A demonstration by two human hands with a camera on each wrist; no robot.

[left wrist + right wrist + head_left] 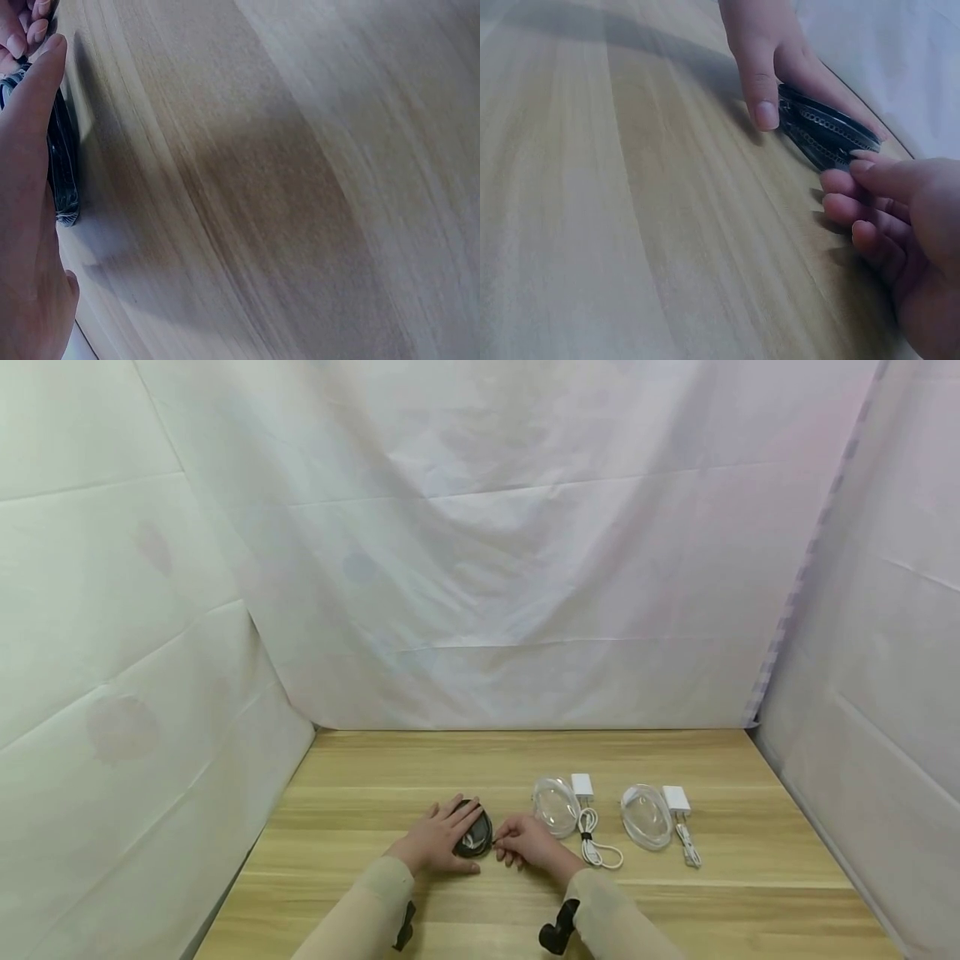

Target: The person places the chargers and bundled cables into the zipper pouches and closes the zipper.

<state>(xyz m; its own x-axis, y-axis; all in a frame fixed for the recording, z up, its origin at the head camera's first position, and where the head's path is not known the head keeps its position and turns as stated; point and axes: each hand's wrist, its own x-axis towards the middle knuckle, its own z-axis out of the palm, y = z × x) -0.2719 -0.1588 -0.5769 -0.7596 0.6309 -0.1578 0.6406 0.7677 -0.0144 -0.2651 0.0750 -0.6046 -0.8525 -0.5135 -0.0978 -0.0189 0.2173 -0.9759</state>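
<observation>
A small round black zippered case [486,832] lies on the wooden table in front of me. Across its top rests my left hand [437,843], fingers spread, with the thumb down by the near side. My right hand [531,843] is at the case's right edge. In the right wrist view, its thumb and forefinger pinch the zipper pull at the rim of the case [821,129], the other fingers curled beneath. The left wrist view catches only the side of the case [65,169] beneath the left hand. Something pale shows inside the case between the left fingers.
To the right are two clear round cases [556,807] [647,817]. Beside them lie two white charger plugs [582,786] [676,799] and two bundled white cables [592,843] [687,846]. White cloth [480,568] hangs around the back and sides of the table.
</observation>
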